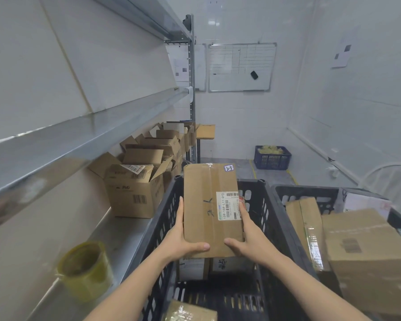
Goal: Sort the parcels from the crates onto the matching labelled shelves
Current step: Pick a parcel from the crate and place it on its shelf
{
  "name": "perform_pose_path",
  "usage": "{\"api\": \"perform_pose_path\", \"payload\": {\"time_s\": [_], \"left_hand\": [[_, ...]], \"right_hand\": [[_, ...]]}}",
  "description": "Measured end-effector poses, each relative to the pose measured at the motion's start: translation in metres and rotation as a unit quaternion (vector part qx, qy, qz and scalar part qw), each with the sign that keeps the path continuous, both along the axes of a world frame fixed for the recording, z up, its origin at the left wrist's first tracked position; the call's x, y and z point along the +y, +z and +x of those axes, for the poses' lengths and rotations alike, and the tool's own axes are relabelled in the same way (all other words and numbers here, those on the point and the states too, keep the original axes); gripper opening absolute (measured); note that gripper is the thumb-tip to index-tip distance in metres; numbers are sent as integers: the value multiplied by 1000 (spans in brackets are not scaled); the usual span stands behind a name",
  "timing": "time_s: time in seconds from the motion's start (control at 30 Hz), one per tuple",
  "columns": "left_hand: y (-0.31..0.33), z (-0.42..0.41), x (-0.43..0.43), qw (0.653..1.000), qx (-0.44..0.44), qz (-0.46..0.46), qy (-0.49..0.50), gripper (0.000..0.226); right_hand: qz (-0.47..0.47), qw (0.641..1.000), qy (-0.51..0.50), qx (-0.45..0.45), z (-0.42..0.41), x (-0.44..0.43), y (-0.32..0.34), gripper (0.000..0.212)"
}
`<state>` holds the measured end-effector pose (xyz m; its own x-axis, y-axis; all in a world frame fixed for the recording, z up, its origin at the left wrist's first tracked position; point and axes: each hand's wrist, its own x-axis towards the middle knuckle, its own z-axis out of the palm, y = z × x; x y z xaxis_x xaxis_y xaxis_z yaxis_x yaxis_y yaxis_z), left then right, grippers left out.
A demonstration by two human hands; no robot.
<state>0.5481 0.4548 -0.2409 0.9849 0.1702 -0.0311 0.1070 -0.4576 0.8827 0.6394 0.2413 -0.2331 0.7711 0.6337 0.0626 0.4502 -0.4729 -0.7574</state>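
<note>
Both hands, left hand (180,239) and right hand (250,239), clamp a flat brown cardboard parcel (208,205) by its sides, thumbs on top, above the near black plastic crate (162,223).

Parcel (207,228) label's fine print illegible

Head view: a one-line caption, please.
Taped cardboard parcel gripped by left hand and right hand over a black crate, beside a metal shelf holding open cartons.
</note>
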Motion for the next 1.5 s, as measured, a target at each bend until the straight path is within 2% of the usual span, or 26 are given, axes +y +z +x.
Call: {"api": "perform_pose_path", "payload": {"time_s": [0.17, 0.33, 0.7, 1.5], "left_hand": [[12, -5, -2, 997, -36, 73, -9, 138], [14, -11, -3, 994, -54, 90, -15, 134], [17, -16, -4, 997, -41, 71, -7, 131], [24, -20, -6, 998, -48, 48, 12, 131]], "right_hand": [[-6, 1000, 6, -15, 3, -4, 9, 119], [-20, 999, 8, -27, 2, -7, 14, 118], [-6, 1000, 4, -23, -1, -13, 18, 117], [-47, 997, 7, -56, -5, -7, 36, 103]]}}
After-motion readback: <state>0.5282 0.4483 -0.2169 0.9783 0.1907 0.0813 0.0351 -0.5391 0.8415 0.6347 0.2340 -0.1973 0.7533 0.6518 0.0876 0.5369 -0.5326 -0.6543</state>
